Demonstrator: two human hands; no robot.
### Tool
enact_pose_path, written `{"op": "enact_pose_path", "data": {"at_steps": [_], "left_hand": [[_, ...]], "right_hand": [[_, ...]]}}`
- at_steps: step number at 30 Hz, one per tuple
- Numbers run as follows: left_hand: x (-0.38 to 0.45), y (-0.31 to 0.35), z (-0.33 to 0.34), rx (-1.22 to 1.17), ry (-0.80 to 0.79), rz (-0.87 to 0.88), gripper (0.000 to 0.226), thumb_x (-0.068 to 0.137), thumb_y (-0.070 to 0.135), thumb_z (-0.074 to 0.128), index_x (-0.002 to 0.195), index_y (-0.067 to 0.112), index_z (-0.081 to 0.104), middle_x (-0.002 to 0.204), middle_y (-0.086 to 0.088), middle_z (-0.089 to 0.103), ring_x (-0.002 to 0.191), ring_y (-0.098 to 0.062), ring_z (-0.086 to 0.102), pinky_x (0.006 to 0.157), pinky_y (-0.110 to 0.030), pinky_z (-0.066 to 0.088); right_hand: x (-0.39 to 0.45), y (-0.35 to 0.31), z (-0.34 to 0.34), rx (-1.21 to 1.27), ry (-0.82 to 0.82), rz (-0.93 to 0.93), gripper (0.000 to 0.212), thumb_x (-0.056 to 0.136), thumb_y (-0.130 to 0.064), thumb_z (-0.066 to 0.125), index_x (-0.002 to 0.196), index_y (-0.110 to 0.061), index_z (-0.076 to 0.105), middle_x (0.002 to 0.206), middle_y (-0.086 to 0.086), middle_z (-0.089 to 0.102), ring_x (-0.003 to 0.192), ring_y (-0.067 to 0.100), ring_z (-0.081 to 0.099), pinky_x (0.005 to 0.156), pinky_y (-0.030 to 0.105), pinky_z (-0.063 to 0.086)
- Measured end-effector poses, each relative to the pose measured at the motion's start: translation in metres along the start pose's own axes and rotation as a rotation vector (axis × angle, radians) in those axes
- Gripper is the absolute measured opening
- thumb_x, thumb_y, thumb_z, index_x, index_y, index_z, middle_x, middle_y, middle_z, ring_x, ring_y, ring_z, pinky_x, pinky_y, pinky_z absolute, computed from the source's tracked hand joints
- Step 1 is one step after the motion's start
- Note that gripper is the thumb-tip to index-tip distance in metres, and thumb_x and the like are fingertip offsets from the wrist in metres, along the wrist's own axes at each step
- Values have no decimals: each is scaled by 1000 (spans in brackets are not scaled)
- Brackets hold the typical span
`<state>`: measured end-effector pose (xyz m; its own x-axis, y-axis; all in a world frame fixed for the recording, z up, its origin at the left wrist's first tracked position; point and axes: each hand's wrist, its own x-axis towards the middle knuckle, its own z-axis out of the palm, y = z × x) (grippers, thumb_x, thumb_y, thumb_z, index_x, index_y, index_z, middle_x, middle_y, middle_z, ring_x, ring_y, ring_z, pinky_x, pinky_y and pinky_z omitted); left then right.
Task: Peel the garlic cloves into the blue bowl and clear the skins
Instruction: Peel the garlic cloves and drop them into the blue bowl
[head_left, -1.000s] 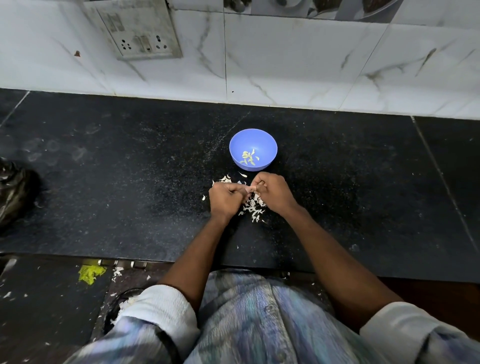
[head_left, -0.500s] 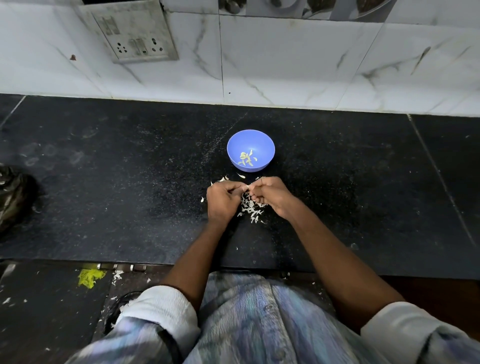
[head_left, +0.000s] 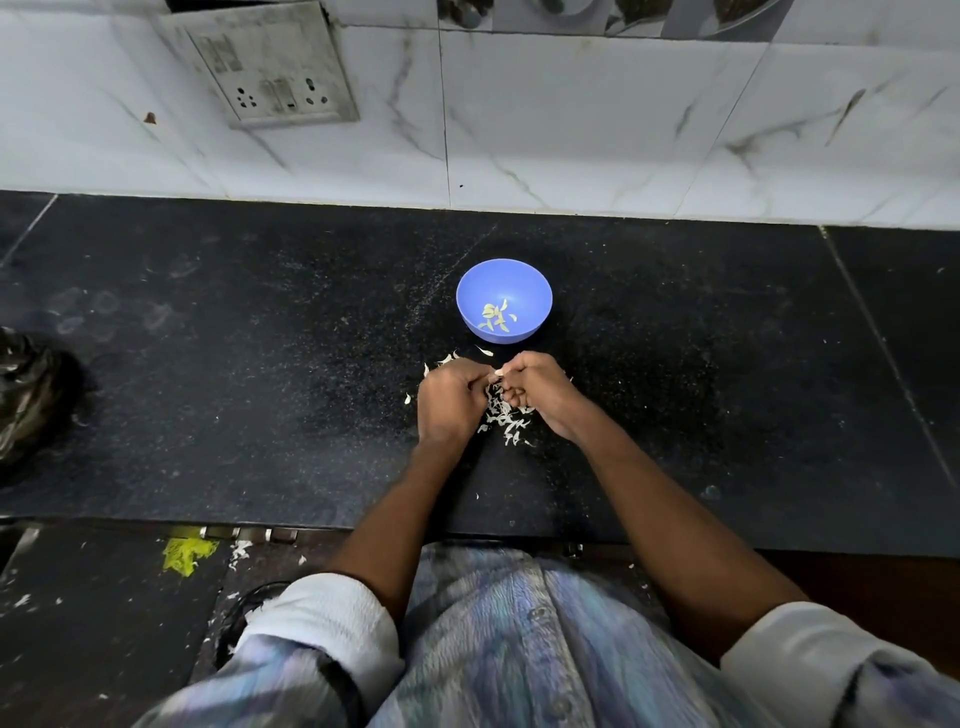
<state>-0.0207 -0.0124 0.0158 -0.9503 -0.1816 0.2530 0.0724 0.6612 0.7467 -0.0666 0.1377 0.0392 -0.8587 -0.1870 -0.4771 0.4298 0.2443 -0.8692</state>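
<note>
**Two hands at a garlic clove, just in front of the blue bowl**

At the far left edge of the black counter (head_left: 218, 395) lies a dark crumpled bag (head_left: 31, 395). On the marble wall tiles above sits a grimy socket plate (head_left: 275, 67). Below the counter edge, a yellow scrap (head_left: 184, 553) lies on the floor.

Near the middle, the left hand (head_left: 449, 400) is curled, knuckles up, its fingertips meeting those of the right hand (head_left: 537, 392). Both hands pinch something small and pale between them, seemingly a garlic clove (head_left: 497, 372), though it is mostly hidden by the fingers. Under and between the hands, white garlic skins (head_left: 506, 418) lie scattered on the counter, with a few more at the left hand's far side.

Just beyond the hands stands the blue bowl (head_left: 535, 291), upright, apart from them, holding a few pale peeled pieces (head_left: 496, 318) at its bottom.
</note>
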Motion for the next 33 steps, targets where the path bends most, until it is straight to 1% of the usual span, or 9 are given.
{"op": "enact_pose_path", "data": {"at_steps": [4, 9, 13, 18, 21, 26, 28, 31, 33], "left_hand": [[-5, -6, 8, 176, -14, 113, 16, 86, 4, 75, 89, 18, 81, 83, 2, 74, 77, -22, 69, 64, -36, 57], [-1, -3, 8, -67, 5, -95, 8, 90, 15, 80, 94, 21, 85, 91, 8, 80, 81, -10, 73, 78, -33, 59], [-1, -7, 8, -188, -37, -222, 11, 91, 14, 78, 96, 22, 85, 89, 15, 79, 77, 0, 73, 77, -32, 63], [-1, -4, 7, -233, -88, -242, 14, 90, 13, 81, 98, 24, 85, 90, 17, 79, 76, 2, 74, 77, -32, 63], [0, -2, 7, -253, -69, -279, 14, 84, 23, 88, 98, 24, 85, 87, 16, 79, 75, 0, 74, 75, -28, 63], [2, -3, 8, -277, -67, -269, 6, 87, 24, 86, 93, 23, 86, 83, 14, 80, 72, 2, 73, 70, -22, 59], [3, -2, 11, -385, -65, -374, 5, 90, 17, 83, 93, 16, 86, 81, 6, 80, 68, -1, 70, 69, -22, 57], [3, 5, 14, -754, -65, -726, 9, 95, 2, 73, 95, 2, 81, 81, -10, 79, 68, -12, 68, 68, -24, 61], [3, 5, 14, -850, -67, -825, 10, 96, 0, 71, 95, 1, 80, 83, -12, 78, 69, -12, 70, 65, -19, 61]], "right_hand": [[-1, -2, 1, -132, 76, -24, 15, 95, 1, 46, 102, 0, 59, 81, 9, 62, 69, 16, 55, 61, 28, 46], [0, -1, 1, -132, 99, -75, 14, 101, -9, 45, 89, -7, 52, 79, 7, 57, 67, 15, 51, 52, 20, 43], [1, 4, 0, -107, 103, -107, 15, 105, -13, 48, 95, -7, 58, 75, 3, 61, 65, 11, 54, 56, 22, 45], [3, 7, -1, -125, 116, -159, 12, 99, -2, 50, 101, -1, 62, 81, 8, 64, 69, 14, 57, 61, 26, 47], [4, 10, -2, -146, 116, -187, 8, 98, -3, 56, 97, -4, 65, 85, 15, 69, 68, 12, 59, 60, 26, 49], [4, 14, -7, -195, 97, -244, 8, 99, -10, 63, 97, -3, 68, 84, 11, 71, 66, 11, 61, 60, 25, 52], [4, 14, -7, -182, 93, -256, 11, 99, -13, 65, 97, -3, 69, 86, 13, 73, 67, 11, 62, 61, 25, 52], [4, 14, -6, -130, 87, -256, 7, 99, -9, 66, 96, -5, 71, 83, 12, 73, 68, 12, 65, 61, 23, 53], [3, 14, -6, -113, 79, -261, 5, 97, -6, 68, 94, -6, 72, 85, 17, 74, 68, 13, 65, 62, 22, 54]]}}
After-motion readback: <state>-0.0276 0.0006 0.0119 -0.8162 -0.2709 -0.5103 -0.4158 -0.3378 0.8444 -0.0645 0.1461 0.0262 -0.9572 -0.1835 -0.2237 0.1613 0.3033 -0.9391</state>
